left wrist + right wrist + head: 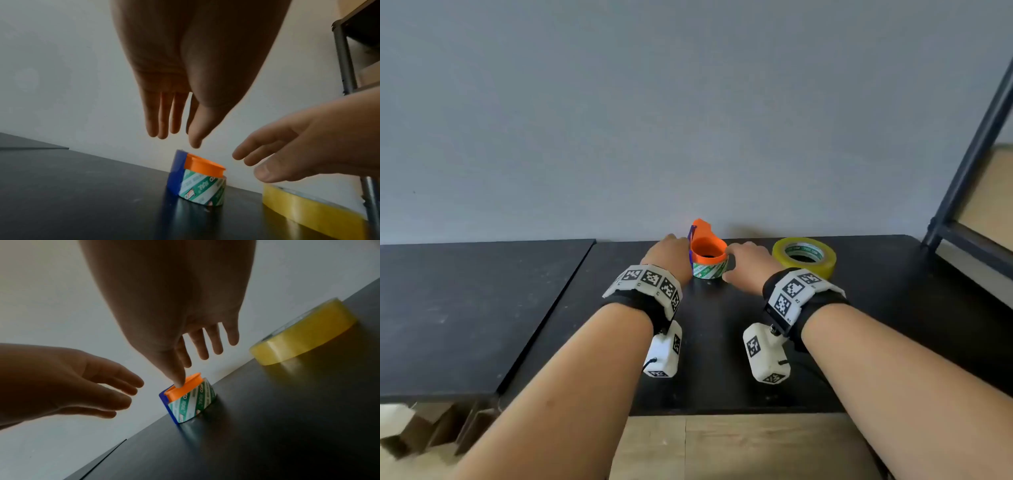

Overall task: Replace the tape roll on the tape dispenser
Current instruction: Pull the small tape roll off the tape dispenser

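Observation:
An orange tape dispenser (708,247) with a blue blade piece stands on the black table (722,359) near the wall. A nearly used-up core with green and white print (710,270) is on its hub. A full yellow tape roll (804,256) lies flat to its right. My left hand (671,251) hovers at the dispenser's left side with straight fingers (176,129) above it. My right hand (743,260) reaches in from the right, fingers spread (188,365). Its thumb overlaps the orange rim (192,381); whether it touches is unclear. Neither hand holds anything.
A second black tabletop (465,308) adjoins on the left with a narrow seam between. A dark metal shelf frame (969,154) rises at the right edge, close behind the yellow roll. A grey wall stands directly behind the dispenser.

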`<state>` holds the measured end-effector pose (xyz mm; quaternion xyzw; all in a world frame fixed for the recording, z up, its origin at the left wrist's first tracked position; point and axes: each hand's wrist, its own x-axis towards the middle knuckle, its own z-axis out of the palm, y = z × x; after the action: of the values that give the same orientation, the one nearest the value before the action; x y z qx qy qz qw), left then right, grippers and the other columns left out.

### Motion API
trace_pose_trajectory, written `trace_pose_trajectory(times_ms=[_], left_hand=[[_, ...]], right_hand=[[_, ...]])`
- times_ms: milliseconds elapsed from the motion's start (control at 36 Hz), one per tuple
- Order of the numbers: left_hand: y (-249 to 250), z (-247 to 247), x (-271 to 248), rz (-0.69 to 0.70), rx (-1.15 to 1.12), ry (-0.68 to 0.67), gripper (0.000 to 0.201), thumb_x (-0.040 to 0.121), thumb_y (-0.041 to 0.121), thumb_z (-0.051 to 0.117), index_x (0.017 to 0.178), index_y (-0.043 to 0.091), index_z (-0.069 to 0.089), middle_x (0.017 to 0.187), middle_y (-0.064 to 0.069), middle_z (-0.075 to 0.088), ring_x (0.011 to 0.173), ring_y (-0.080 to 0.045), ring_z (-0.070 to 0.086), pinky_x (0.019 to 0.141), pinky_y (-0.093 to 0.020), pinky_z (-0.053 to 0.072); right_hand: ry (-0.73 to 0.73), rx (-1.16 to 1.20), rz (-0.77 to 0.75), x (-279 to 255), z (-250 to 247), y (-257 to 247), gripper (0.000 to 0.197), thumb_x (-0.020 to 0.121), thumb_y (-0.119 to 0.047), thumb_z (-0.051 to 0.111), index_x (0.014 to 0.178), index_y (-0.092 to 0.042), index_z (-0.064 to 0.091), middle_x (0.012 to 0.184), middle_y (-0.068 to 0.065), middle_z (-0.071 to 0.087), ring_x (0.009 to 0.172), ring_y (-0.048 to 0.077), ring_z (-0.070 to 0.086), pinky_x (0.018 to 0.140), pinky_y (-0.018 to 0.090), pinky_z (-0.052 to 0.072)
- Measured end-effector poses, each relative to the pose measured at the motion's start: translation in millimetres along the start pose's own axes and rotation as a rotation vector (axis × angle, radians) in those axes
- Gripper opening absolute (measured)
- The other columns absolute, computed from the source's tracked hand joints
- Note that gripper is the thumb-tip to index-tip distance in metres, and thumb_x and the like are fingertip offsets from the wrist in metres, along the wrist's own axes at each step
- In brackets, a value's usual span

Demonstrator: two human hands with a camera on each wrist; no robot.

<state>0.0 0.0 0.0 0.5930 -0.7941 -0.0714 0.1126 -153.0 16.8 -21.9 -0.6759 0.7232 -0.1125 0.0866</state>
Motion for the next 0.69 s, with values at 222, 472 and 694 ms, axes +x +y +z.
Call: trace_pose_trajectory(times_ms=[222,472,694], left_hand=[[-5,16,34,-0.038,-0.028,-0.066,0.039,0.095,0.011,0.048,0.134,0.013,0.052,0.136,-0.010,0.050,0.118,-0.026,0.057,0.100,-0.036,0.046],[-2,22,46,-0.084,-0.061,-0.018,0.027,0.098,0.018,0.046,0.120,0.011,0.059,0.112,-0.008,0.067,0.102,-0.025,0.064,0.092,-0.036,0.051],[-1,24,27,-0.076,-0.101,0.047,0.025,0.094,0.024,0.051,0.114,0.011,0.059,0.108,-0.008,0.065,0.098,-0.023,0.063,0.084,-0.033,0.050]], right_hand=[[-0.065,0.054,0.007,30,5,0,0.059,0.087,-0.029,0.058,0.144,-0.023,0.040,0.142,0.013,0.044,0.129,0.033,0.047,0.107,0.047,0.043],[-0.109,0.105,-0.033,37,10,3,0.036,0.091,-0.021,0.055,0.126,-0.013,0.060,0.121,0.013,0.062,0.106,0.029,0.062,0.092,0.037,0.051],[-0.120,0.132,-0.041,15,5,1,0.026,0.091,-0.028,0.058,0.105,-0.008,0.067,0.101,0.010,0.063,0.091,0.024,0.064,0.072,0.028,0.043]])
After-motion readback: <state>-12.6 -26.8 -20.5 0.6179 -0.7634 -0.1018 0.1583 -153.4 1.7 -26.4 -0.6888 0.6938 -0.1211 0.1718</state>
